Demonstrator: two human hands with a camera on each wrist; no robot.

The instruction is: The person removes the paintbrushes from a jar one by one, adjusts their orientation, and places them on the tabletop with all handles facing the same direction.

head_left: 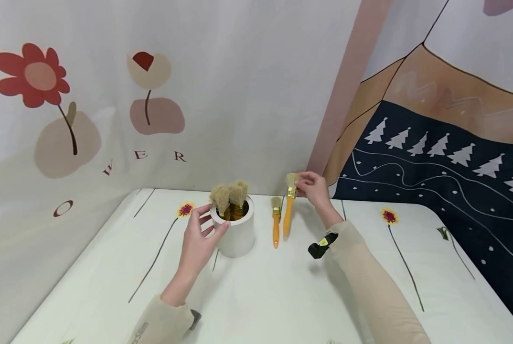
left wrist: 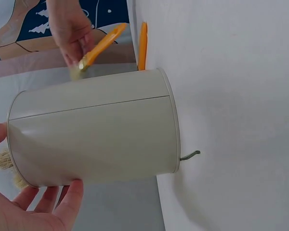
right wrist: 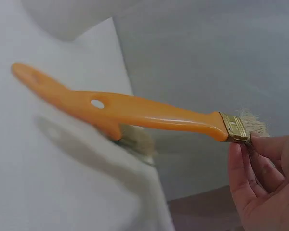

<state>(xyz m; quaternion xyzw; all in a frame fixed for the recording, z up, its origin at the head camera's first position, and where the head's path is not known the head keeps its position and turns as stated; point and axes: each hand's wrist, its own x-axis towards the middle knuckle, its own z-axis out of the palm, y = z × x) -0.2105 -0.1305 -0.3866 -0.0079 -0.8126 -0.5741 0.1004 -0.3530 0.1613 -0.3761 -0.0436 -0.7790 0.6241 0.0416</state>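
In the head view a white cylindrical canister [head_left: 238,240] stands upright on the table. Several paintbrushes [head_left: 231,193] are in it, bristles up. My left hand [head_left: 197,244] holds the canister's left side near the rim, thumb in front; the left wrist view shows fingers against its wall [left wrist: 98,139]. To the right, my right hand [head_left: 315,192] pinches a paintbrush with an orange handle [head_left: 288,220] at its bristle end. In the right wrist view that brush [right wrist: 159,114] is held by its metal band and bristles, handle pointing away, raised off the surface.
A smaller orange-handled paintbrush [head_left: 276,230] lies on the white table [head_left: 256,296], between the canister and the held brush. Behind the table hangs a pale printed curtain [head_left: 248,95]. A dark cloth with tree prints [head_left: 428,167] is at the right.
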